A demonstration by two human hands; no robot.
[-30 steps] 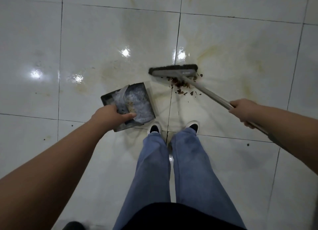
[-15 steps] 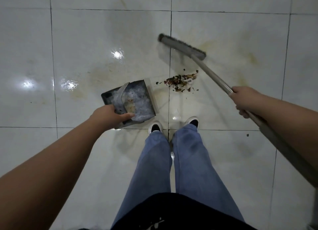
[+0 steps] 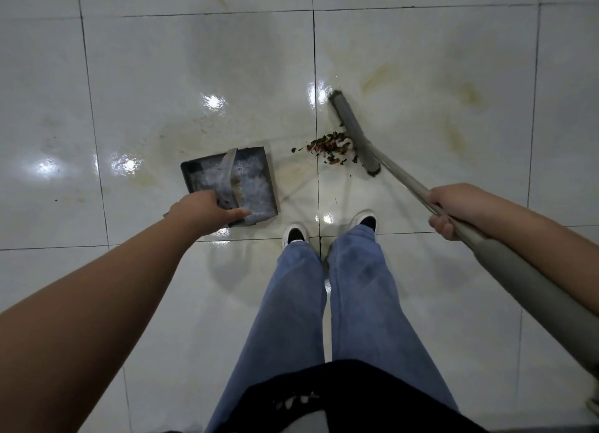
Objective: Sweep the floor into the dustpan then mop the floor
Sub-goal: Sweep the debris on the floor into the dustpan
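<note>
Fingers (image 3: 238, 212) of the left hand (image 3: 204, 215) curl round the near end of the dustpan's handle, gripping it at the pan's back edge. From that grip the dustpan (image 3: 256, 186) lies flat on the floor (image 3: 162, 75), a dark grey tray with a pale strap-like handle running across it toward the far rim; its open mouth faces right, toward the debris. Fingers (image 3: 442, 226) of the right hand (image 3: 453, 205) wrap closed round the broom's shaft. The shaft (image 3: 405, 183) slants from the lower right up and to the left, down to the broom head (image 3: 355, 134), whose long axis runs from far-left to near-right, bristles on the floor. Just left of the head, touching it, sits a small heap of brown and reddish debris (image 3: 330, 147), well short of the dustpan's mouth, with a bare stretch of tile between. White shoes (image 3: 295, 234) and blue trousers stand just behind, near the pan. Yellowish stains mark the glossy tiles.
</note>
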